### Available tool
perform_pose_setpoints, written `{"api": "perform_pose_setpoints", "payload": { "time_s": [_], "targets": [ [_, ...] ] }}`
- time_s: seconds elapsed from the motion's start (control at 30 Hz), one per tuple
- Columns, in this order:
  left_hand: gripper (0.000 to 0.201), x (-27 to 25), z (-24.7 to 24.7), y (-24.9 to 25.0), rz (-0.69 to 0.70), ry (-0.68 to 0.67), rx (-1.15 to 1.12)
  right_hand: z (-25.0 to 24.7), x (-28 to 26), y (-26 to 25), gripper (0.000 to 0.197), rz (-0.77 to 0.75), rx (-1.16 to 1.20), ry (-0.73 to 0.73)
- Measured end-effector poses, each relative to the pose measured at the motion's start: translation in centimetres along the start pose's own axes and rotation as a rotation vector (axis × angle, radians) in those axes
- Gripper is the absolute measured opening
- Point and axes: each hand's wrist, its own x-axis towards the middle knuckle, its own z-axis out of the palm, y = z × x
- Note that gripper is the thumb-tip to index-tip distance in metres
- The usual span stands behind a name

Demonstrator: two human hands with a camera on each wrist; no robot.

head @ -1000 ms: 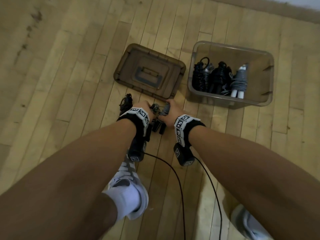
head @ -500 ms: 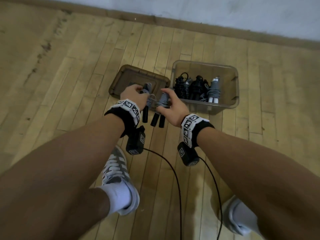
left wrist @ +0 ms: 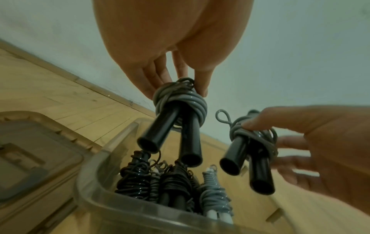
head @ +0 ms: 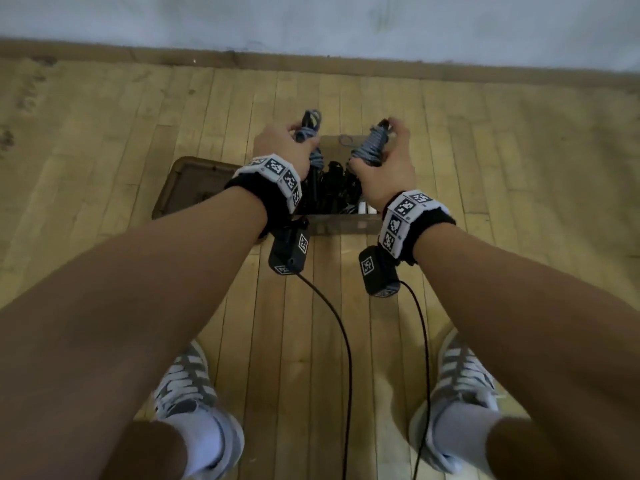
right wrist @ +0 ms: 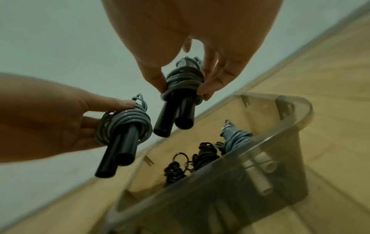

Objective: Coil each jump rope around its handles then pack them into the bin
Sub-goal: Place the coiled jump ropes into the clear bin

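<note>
Two jump ropes are coiled in grey cord round pairs of black handles. My left hand (head: 294, 143) pinches one bundle (left wrist: 180, 102) by its coil, handles hanging down. The right hand (head: 377, 147) pinches the other bundle (right wrist: 184, 82) the same way. Both hang just above the clear plastic bin (head: 343, 225), side by side and apart. The bin (left wrist: 96, 166) holds several coiled ropes (left wrist: 170, 182), black ones and a grey one with white handles (right wrist: 260, 171). In the head view my hands hide most of the bin.
The bin's brown lid (head: 183, 185) lies upside down on the wooden floor to the bin's left. A wall and its baseboard (head: 346, 65) run just behind. My two shoes (head: 187, 386) stand near the bottom edge, with the wrist-camera cables (head: 343, 341) hanging between them.
Both hands rose from the floor in front of the lid, each with a coiled bundle, and moved forward over the bin. The bundles are now farther apart.
</note>
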Motion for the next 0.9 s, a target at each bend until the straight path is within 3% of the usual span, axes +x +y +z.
{"api": "perform_pose_setpoints", "payload": {
  "time_s": [0.2, 0.4, 0.63, 0.83, 0.9],
  "targets": [
    [0.040, 2.5, 3.5, -1.9, -0.023, -0.098, 0.220, 2.3, 2.7, 2.2, 0.076, -0.044, -0.290, -0.158],
    [0.041, 4.5, 6.1, -4.6, -0.053, -0.210, 0.395, 3.6, 5.1, 4.1, 0.072, 0.061, -0.524, -0.315],
    [0.033, 6.1, 8.0, -5.8, -0.101, -0.303, 0.461, 4.7, 5.9, 4.3, 0.062, 0.028, -0.698, -0.377],
    [0.043, 6.5, 7.7, -4.8, -0.091, -0.368, 0.548, 4.4, 5.7, 5.4, 0.070, 0.114, -0.693, -0.427],
    [0.038, 5.8, 7.3, -4.7, -0.065, -0.383, 0.559, 4.2, 5.8, 4.8, 0.062, 0.109, -0.761, -0.414]
  ]
}}
